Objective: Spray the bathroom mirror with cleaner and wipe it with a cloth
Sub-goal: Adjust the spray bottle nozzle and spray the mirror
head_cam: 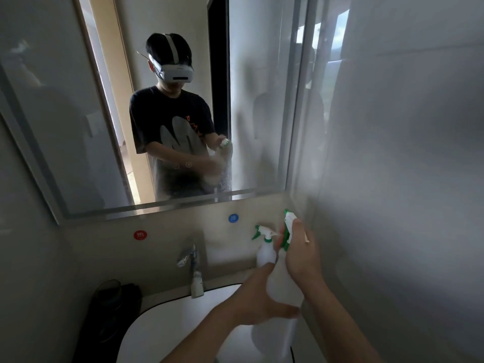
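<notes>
Spray bottle point(284, 284): white body, green-white trigger head.

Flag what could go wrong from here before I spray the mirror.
1. The held spray bottle, gripped by the right hand at its head and the left hand lower down, sits below the mirror; squeezing now would likely wet the wall instead.
2. The second spray bottle stands right beside it; lifting could knock it into the sink.
3. No cloth is in view, so spray may run before wiping.
</notes>
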Available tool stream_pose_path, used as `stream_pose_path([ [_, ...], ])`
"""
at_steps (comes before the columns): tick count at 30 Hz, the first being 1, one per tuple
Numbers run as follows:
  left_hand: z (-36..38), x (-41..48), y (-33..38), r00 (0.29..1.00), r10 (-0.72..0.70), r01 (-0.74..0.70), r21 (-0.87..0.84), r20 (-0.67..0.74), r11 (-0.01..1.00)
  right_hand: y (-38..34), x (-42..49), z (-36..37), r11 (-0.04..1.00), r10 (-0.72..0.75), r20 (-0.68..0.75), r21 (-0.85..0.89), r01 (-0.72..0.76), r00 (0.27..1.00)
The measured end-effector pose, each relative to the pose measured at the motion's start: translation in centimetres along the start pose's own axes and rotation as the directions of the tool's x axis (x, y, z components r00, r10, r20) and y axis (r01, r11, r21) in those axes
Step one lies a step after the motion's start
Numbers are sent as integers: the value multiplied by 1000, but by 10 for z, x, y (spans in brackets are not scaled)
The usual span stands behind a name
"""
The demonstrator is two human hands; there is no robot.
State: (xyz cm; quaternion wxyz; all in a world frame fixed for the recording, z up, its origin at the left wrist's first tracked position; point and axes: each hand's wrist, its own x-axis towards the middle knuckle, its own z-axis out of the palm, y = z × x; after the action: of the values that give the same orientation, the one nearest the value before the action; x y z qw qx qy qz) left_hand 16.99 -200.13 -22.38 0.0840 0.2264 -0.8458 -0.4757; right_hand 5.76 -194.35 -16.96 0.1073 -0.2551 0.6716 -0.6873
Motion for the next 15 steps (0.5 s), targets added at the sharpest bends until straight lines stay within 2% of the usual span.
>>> stream_pose_path([
  [5,6,15,9,999,-38,39,33,-29,999,-1,15,-7,998,26,-3,50,-26,1000],
  [10,11,25,16,996,-74,74,-12,-46,997,1,33,-10,991,78,51,103,-83,996],
  [15,14,35,22,996,-80,79,-18,-44,997,-1,45,-14,989,35,23,144,-38,999],
])
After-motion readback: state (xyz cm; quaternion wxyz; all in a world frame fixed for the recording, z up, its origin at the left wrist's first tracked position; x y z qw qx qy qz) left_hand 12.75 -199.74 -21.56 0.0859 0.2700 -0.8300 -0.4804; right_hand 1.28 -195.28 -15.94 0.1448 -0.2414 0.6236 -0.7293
